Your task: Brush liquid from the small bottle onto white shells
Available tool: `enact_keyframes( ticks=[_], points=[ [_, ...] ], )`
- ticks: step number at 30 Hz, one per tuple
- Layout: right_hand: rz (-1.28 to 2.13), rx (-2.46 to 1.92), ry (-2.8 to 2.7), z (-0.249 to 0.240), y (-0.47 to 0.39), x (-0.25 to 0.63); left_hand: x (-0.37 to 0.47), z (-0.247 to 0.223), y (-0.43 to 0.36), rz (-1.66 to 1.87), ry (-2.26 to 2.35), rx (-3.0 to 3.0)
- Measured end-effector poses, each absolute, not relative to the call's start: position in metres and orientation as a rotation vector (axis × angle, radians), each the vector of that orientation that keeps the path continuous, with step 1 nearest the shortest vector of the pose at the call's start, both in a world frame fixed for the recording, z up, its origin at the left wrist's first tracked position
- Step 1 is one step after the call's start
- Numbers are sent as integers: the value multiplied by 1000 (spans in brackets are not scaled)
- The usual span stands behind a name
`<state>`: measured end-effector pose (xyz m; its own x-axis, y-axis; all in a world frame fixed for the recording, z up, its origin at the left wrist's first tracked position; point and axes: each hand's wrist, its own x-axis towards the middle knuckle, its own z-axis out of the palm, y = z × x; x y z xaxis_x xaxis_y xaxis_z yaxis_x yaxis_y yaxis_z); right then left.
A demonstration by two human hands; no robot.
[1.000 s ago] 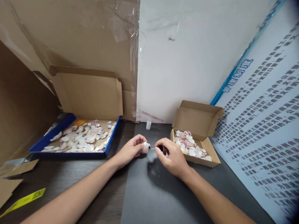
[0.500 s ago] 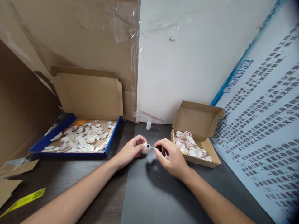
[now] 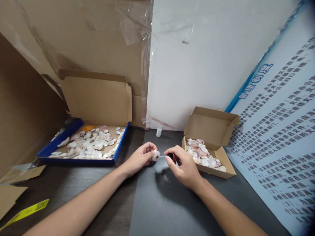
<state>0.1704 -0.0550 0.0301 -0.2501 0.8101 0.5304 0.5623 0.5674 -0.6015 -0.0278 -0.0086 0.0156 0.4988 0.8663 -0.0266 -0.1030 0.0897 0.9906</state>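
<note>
My left hand (image 3: pixel 140 158) pinches a small white shell piece (image 3: pixel 156 154) with a dark spot on it, above the left edge of the dark grey mat. My right hand (image 3: pixel 183 165) is closed round a black cap (image 3: pixel 170 155) with a thin pale stem (image 3: pixel 161 156) that points left at the shell piece. Whether the stem's tip touches it is too small to tell. Behind the hands a small whitish bottle (image 3: pixel 158 132) stands upright on the mat (image 3: pixel 157 209).
A blue-rimmed box (image 3: pixel 115 155) of shells stands at the left with its lid up. An open cardboard box (image 3: pixel 227 160) of shells is right of my right hand. Cardboard scraps (image 3: pixel 12 196) and a yellow label (image 3: pixel 29 211) lie front left. A printed sheet (image 3: pixel 283 131) leans at the right.
The view has shifted slightly, so everything sits a little further right. The shell piece has turned between my left fingers, and its dark spot now shows lower. Both hands keep their hold.
</note>
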Motion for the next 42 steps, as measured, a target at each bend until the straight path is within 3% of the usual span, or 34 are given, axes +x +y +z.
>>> enact_keyframes(
  ticks=[42],
  points=[
    [419, -1139, -1941, 29, -56, 170, -29, 13, -7, 842, 778, 1265]
  ],
)
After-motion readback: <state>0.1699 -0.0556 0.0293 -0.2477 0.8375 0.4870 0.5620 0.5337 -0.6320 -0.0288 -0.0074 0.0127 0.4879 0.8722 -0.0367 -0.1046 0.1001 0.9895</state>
